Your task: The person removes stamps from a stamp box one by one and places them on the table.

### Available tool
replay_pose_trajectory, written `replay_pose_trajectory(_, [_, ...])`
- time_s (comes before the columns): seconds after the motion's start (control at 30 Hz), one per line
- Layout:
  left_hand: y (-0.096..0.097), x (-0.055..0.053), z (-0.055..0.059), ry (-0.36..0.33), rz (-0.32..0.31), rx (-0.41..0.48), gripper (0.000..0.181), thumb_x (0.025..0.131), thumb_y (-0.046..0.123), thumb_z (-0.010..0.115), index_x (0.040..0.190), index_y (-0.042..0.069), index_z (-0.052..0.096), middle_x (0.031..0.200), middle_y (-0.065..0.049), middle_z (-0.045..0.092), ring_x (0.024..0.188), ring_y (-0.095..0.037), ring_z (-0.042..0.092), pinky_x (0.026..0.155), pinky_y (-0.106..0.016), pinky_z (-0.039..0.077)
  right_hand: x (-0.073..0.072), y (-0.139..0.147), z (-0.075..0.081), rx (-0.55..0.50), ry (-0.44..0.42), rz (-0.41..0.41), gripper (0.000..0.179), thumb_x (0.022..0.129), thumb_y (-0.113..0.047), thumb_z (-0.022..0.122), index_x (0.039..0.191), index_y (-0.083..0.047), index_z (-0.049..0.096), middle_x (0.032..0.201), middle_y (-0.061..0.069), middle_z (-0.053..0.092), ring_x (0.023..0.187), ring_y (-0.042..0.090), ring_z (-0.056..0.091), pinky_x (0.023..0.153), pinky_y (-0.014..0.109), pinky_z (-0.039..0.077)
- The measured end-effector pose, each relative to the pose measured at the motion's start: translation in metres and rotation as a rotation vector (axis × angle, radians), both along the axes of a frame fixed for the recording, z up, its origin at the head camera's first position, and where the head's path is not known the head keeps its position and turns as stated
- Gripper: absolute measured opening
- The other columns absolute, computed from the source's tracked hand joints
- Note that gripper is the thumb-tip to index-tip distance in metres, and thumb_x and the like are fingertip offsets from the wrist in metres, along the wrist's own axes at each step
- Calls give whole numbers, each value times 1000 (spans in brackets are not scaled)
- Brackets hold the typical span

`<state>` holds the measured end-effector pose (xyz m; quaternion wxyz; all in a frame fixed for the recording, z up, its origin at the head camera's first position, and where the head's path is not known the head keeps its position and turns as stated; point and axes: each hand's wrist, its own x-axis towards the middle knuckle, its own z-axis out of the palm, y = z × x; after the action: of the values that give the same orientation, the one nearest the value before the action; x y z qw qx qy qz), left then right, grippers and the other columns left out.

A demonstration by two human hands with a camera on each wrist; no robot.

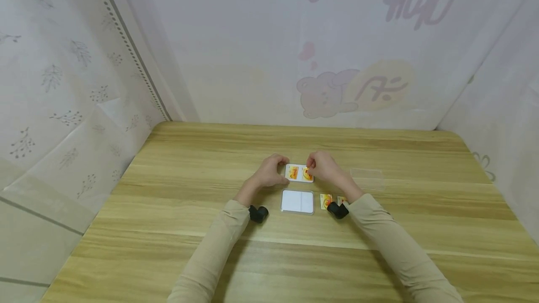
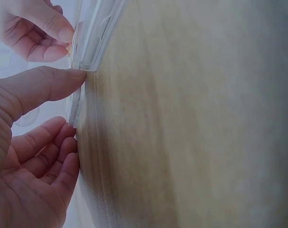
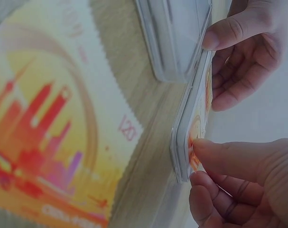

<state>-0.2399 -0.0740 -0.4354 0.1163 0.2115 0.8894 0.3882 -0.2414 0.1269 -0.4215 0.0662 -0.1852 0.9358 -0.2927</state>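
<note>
A small clear-edged case with a white insert lies on the table. In its left half is an orange and yellow stamp. My left hand holds the case by its left end, thumb at the near corner and fingers at the far one. Over the right half, my right hand pinches a second stamp between thumb and forefinger; in the right wrist view this stamp lies against the insert, partly covered by the fingertips. Nearer to me lies another case with a bare white insert.
Two loose stamps lie under my right wrist: one yellow and red, the other partly hidden by the black wrist camera. A thin transparent sheet lies to the right on the wooden table. Printed cloth hangs behind.
</note>
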Motion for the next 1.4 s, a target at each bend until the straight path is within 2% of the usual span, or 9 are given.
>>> replay_pose_trajectory(0.4, [0,-1,-1,6,-2,12,54,69,0,77,118,-6,55,117,-16,55,111,-28,50,99,-38,39,1,0,-1,-31,-4,-22,11,76,4,71,80,2,60,72,6,56,68,17,52,62,26,44])
replay_pose_trajectory(0.73, [-1,-1,-2,12,-6,7,54,69,1,77,118,-6,56,117,-16,56,111,-28,50,99,-38,39,3,1,-1,-75,-17,-47,6,76,3,69,80,4,64,72,9,60,68,18,54,62,27,46])
replay_pose_trajectory(1.1, [-1,-1,-3,14,-15,16,54,69,0,78,118,-6,55,117,-16,56,110,-28,50,98,-38,40,3,7,-8,-173,-13,-58,5,82,0,66,81,5,66,74,10,61,66,17,53,58,25,43])
replay_pose_trajectory(1.4, [-1,-1,-4,23,-15,25,54,69,-1,78,118,-7,55,116,-16,55,110,-28,50,98,-38,40,4,12,-8,-194,-108,-126,12,88,-4,60,90,6,67,85,13,65,74,18,55,65,27,45])
